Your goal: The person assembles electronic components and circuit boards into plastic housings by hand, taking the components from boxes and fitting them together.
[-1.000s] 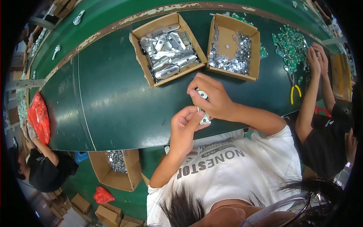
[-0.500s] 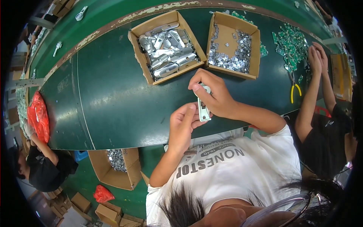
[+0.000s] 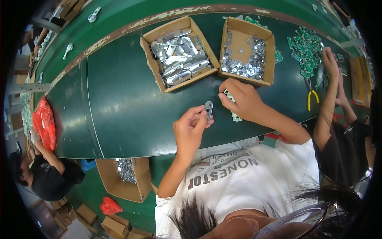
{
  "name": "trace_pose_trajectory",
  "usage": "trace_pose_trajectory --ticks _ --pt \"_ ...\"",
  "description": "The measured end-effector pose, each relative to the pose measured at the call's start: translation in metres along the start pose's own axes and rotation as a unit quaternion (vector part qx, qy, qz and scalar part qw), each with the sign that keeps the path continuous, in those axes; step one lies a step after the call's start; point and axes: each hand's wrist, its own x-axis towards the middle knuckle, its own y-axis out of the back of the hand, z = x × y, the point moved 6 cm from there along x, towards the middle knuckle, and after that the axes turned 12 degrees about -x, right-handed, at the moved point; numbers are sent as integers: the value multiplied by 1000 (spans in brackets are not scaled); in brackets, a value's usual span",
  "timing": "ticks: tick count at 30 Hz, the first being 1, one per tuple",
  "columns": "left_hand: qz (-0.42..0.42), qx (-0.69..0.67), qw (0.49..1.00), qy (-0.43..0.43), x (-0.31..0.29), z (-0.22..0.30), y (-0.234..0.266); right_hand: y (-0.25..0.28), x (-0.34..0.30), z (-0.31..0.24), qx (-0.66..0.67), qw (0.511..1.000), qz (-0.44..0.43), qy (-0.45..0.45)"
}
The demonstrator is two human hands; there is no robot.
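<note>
My left hand (image 3: pixel 188 126) pinches a small grey elongated casing piece (image 3: pixel 209 110) with a rounded end and a dark opening, held upright between thumb and fingers. To the right, my right hand (image 3: pixel 246 101) is closed over a pale green, long flat piece (image 3: pixel 235 116). Its lower end shows below my palm and a bit of its top shows by my thumb; the middle is covered. The two pieces are apart, above the dark green table (image 3: pixel 131 115). Beyond my left hand stands a cardboard box (image 3: pixel 162 85) of shiny silver casings.
A second cardboard box (image 3: pixel 248 81) with small metal pieces stands beyond my right hand. Green circuit boards (image 3: pixel 304 49) are heaped at the right, beside yellow-handled pliers (image 3: pixel 313 99) and a co-worker's hands (image 3: pixel 332 67). A red plastic bag (image 3: pixel 44 123) lies at the far left.
My hands, together at the pale green piece before, have separated. My right hand has moved right with that piece; the grey casing piece now shows in my left hand.
</note>
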Motion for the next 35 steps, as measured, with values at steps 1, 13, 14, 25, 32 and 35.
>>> trace_pose_trajectory --ticks 1,13,14,25,32,35 --pt "-5 -6 1000 3 8 0 -1 -1 -3 7 56 998 11 -21" --pt "-109 393 846 -342 41 20 -46 29 -40 19 119 987 95 -43" --pt "-118 391 843 -348 43 20 -50 37 -38 24 183 977 76 -83" --pt "12 579 685 -443 39 31 -49 -20 178 -15 39 993 -73 84" --pt "-55 498 756 -420 28 49 -36 3 141 -46 -255 958 116 68" --pt "-165 511 786 -307 24 42 -41 61 66 -63 -229 921 302 95"
